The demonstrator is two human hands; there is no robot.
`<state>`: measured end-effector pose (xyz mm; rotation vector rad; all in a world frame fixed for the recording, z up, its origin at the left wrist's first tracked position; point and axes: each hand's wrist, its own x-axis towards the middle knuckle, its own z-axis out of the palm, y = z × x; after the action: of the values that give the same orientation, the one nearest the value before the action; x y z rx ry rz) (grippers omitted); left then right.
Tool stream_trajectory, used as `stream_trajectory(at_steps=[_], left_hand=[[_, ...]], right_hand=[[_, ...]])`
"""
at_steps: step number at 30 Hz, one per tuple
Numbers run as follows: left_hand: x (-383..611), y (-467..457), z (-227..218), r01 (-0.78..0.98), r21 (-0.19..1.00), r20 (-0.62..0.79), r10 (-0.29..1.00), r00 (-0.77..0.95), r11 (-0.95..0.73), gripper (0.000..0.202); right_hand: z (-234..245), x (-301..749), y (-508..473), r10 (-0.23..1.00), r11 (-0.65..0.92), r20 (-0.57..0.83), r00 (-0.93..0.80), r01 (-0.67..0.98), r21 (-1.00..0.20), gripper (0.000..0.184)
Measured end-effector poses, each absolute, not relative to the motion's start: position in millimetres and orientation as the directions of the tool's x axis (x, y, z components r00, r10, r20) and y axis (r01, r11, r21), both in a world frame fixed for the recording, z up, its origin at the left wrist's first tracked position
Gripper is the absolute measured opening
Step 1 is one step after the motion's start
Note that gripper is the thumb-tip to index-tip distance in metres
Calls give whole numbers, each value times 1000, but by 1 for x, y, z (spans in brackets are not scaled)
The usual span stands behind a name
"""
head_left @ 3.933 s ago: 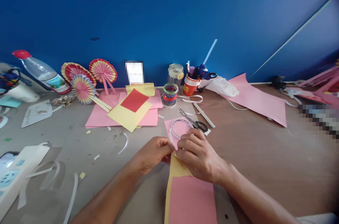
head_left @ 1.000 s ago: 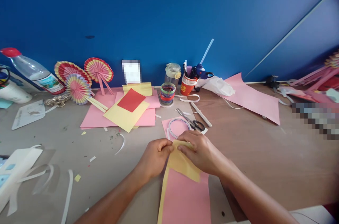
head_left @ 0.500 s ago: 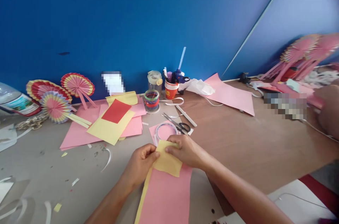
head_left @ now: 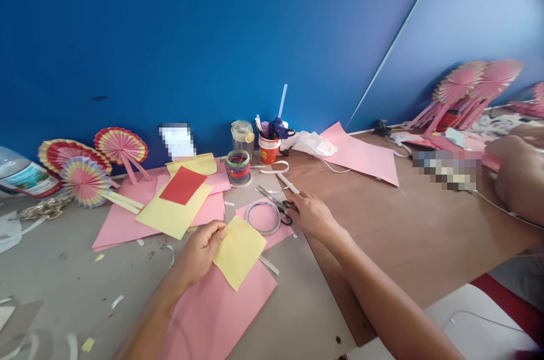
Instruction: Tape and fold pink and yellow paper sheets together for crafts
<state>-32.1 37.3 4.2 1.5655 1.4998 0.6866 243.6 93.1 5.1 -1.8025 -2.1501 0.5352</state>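
My left hand (head_left: 199, 252) pinches a square of yellow paper (head_left: 240, 252) by its left edge, thumb on top. A larger pink sheet (head_left: 229, 309) lies below it, its upper part covered by the square. My right hand (head_left: 314, 215) is at the black handles of the scissors (head_left: 284, 211), fingers bent and closed on them; the fingertips are partly hidden. The scissors lie flat with the blades pointing away to the left. Beside them a roll of tape (head_left: 263, 218) rests on a small pink sheet (head_left: 275, 238).
Behind stand a jar with coloured wire (head_left: 238, 167) and a red paper cup (head_left: 268, 153) of pens. Paper fans (head_left: 121, 147) lean at the left near stacked paper (head_left: 110, 229). At the right edge are another person's hand (head_left: 518, 173) and more pink fans (head_left: 459, 85).
My right hand has let go of the yellow square and moved right to the scissors. My left hand has shifted left, keeping the square. The pink sheet below has turned.
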Motion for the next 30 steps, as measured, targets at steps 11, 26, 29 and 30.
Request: stream_trajectory(at_steps=[11,26,29,30], left_hand=[[-28,33,2,551,832,-257,925,280,64,30],[-36,38,-12,394,913,-251,912,325,111,28],[-37,38,-14,381,916,-259,907,331,123,28],[-36,38,-15,376,918,-263,905,334,128,29]], right_hand=[[-10,228,97,973,210,-36,-230,934,-290,20],[-4,267,112,900,-139,-252,-356,314,-939,36],[-9,270,117,894,-221,-261,-365,148,-964,43],[-10,271,118,894,-237,-252,-371,87,-968,46]])
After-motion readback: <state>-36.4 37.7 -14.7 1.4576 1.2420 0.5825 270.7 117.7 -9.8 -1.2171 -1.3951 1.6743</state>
